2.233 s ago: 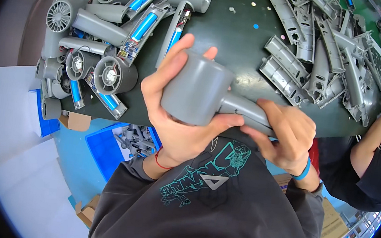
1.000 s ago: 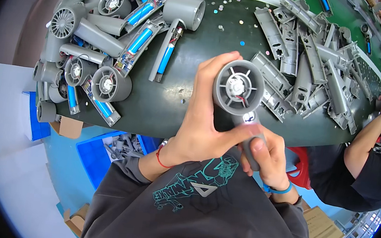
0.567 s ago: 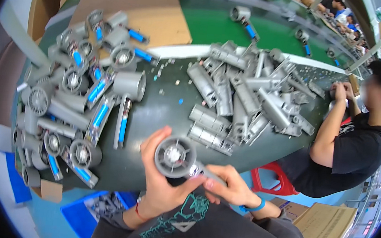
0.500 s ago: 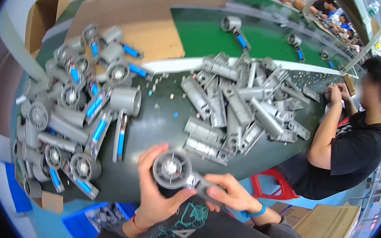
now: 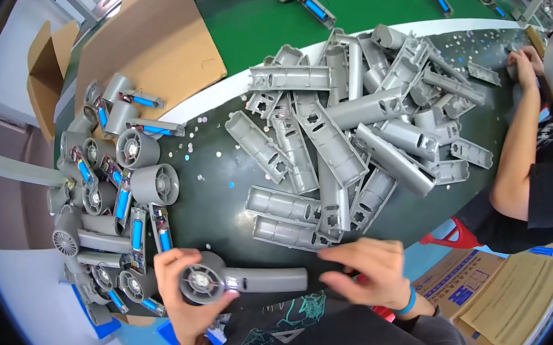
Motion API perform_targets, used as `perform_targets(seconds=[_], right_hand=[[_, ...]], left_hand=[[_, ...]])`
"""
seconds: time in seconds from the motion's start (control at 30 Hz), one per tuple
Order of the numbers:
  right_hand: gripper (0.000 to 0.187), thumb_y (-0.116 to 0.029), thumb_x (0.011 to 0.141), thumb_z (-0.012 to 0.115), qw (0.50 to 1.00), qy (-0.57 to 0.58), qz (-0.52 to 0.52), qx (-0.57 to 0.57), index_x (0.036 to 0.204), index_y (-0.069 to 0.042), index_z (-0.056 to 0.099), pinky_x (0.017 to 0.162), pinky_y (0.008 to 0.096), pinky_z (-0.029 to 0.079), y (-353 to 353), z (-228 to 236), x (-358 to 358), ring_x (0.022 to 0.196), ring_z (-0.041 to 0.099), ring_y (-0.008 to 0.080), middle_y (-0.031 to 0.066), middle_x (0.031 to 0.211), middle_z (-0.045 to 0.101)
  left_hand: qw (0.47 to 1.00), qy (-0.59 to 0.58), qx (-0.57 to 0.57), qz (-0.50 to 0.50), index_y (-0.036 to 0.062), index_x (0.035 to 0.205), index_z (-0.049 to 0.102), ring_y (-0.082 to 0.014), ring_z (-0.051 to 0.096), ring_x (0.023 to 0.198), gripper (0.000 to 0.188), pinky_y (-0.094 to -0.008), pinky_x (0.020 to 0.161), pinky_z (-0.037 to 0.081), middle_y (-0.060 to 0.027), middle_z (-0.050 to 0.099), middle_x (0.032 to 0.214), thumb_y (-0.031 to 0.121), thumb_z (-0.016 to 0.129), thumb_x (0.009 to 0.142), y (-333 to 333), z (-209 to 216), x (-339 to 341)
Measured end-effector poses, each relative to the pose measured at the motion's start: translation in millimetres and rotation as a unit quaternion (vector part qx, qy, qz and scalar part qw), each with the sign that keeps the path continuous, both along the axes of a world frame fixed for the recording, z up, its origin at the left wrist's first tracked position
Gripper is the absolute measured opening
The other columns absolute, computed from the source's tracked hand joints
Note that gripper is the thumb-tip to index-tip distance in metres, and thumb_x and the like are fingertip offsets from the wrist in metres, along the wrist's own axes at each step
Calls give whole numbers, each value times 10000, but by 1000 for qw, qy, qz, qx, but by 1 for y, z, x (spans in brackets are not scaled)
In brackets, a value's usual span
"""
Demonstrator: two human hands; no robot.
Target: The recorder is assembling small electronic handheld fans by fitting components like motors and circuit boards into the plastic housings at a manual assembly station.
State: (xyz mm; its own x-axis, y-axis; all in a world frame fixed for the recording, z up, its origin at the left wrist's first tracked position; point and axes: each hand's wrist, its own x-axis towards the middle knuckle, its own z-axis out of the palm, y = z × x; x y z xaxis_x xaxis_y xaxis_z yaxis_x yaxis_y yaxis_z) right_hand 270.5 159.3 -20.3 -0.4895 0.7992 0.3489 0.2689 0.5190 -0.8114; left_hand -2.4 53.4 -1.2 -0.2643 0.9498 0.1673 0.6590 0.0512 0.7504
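Observation:
A grey handheld fan (image 5: 272, 279) lies nearly level in front of me, round head to the left and handle to the right. Its handle looks closed all round. My left hand (image 5: 175, 290) is wrapped about the head, thumb below and fingers behind it. Just past the handle's end is my right hand (image 5: 371, 268), fingers apart, with nothing in it. It is nearest to the lower edge of a pile of grey half-shell handle covers (image 5: 283, 232). Left of my left hand lie several grey fans with open handles showing blue batteries (image 5: 137, 233).
A green conveyor belt (image 5: 237, 30) runs along the far side, carrying fans with open handles (image 5: 314, 8). Flat cardboard (image 5: 142, 44) lies at the back left. A co-worker's arm (image 5: 518, 151) rests at the table's right. Cardboard boxes (image 5: 512, 298) stand at the lower right.
My right hand has let go of the fan's handle and opened, moving off to the right. The fan, still in my left hand, has shifted left and down. The view has turned too.

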Motion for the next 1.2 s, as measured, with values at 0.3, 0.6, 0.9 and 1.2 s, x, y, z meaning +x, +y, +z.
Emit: perform_targets(seconds=[0.3,0.6,0.9,1.2], right_hand=[[495,-195,631,893,949,-143,-201,198,1091,-130,721,1030,514,386,37,6,49,1290,459,426,176,1338,586],[453,-90,704,820,943,-158,-202,212,1146,-111,724,979,470,450,77,10,54,1088,619,302,64,1109,687],[457,24,706,804,949,-77,-247,178,1148,-34,704,908,425,494,88,4,62,1028,632,335,136,1115,676],[474,8,748,779,928,-162,-281,186,1207,-78,696,1065,444,400,88,13,51,1261,518,348,141,1339,591]], left_hand=[[979,161,-29,-118,45,1092,705,-398,550,1243,607,-506,1032,444,-138,603,1219,293,913,579,49,68,19],[766,338,-24,-546,152,1226,626,-293,461,1351,571,-510,1126,370,-60,545,1348,470,757,770,180,58,94],[760,373,-40,-531,158,1259,614,-302,487,1298,613,-492,1057,404,-50,551,1275,500,747,767,170,55,70],[828,361,-32,-428,133,1222,644,-246,586,1077,427,-393,887,459,-24,616,1088,327,733,852,174,54,71]])
